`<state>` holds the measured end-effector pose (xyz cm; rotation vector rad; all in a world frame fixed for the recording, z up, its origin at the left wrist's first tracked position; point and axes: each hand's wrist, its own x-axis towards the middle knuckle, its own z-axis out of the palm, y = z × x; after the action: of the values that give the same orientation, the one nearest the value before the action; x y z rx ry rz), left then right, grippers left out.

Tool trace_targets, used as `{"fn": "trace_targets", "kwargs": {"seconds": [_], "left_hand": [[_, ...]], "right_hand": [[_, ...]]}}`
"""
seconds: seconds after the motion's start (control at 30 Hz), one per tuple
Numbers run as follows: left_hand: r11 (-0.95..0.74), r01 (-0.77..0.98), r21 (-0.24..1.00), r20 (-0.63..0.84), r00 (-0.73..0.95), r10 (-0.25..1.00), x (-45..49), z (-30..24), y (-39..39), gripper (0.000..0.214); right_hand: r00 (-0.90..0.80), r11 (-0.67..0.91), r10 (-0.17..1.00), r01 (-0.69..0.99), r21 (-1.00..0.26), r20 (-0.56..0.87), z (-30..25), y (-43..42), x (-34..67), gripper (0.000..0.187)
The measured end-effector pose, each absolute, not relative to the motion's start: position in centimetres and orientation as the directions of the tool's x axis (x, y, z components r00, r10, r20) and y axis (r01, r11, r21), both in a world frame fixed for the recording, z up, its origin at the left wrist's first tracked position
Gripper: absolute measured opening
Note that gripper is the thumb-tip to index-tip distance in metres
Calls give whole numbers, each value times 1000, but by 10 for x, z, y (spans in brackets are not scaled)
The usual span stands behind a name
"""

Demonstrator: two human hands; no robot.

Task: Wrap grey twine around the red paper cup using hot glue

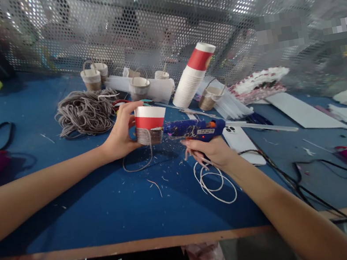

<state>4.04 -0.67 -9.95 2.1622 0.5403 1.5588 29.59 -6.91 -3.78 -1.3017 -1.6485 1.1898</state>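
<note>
My left hand (122, 133) is closed around a red and white paper cup (151, 117), held on its side of the rim and base. Grey cord (148, 136) wraps the cup's lower part, and a loose tail of it loops down over the table. My right hand (209, 150) grips a blue glue gun (193, 129) with a clear glue stick (260, 126) sticking out of its back. The gun's nozzle points left and meets the cup at the upper edge of the wrapped cord. A coil of white cord (217, 187) lies below my right hand.
A heap of grey cord (85, 112) lies behind my left hand. Several small cord-wrapped cups (139, 87) and a leaning cup stack (193, 77) stand at the back. A white phone (243, 144) and black cable (281, 171) lie right. A perforated metal screen (147, 18) borders the table.
</note>
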Motion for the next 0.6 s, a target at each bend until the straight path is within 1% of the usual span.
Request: {"fn": "trace_targets", "kwargs": {"seconds": [0.13, 0.33, 0.6], "left_hand": [[-834, 61, 549, 791, 283, 542, 41, -100, -7, 90], [-837, -31, 546, 806, 293, 515, 41, -103, -3, 101], [-823, -53, 565, 790, 321, 522, 42, -100, -7, 92]], "right_hand": [[-222, 56, 975, 322, -945, -18, -40, -69, 297, 39], [-223, 61, 975, 307, -950, -10, -38, -70, 296, 41], [-212, 51, 977, 299, -953, -14, -34, -71, 295, 45]]}}
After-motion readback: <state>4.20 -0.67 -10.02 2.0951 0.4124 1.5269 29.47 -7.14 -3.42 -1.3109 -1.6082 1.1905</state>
